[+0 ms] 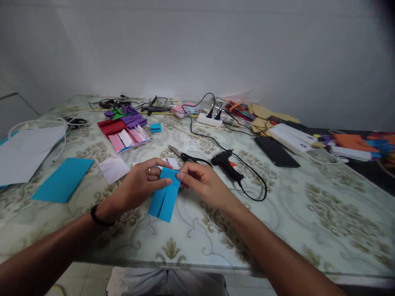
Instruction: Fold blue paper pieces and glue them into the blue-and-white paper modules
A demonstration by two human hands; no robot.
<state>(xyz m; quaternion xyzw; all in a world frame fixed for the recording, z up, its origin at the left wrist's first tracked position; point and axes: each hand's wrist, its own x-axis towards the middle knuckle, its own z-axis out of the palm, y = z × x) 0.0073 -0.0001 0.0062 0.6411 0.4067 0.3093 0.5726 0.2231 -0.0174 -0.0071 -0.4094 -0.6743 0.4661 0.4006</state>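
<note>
A folded piece of blue paper (166,197) with a lengthwise seam is held between my two hands above the table. My left hand (143,179) pinches its upper left edge, thumb on top. At the upper right edge, my right hand (202,181) grips it between thumb and fingers. Just behind the hands lie scissors (193,158) with black handles, their blades pointing left. Small white paper pieces (171,163) are partly hidden behind my fingers. A white paper square (114,169) rests left of my left hand, and a flat blue sheet (63,181) lies farther left.
A black glue gun (228,164) with its cord lies right of the scissors. Behind are a white power strip (210,120) and folded pink papers (129,139). A black phone (276,152) and a white power bank (291,137) are at right; white sheets (27,152) at left.
</note>
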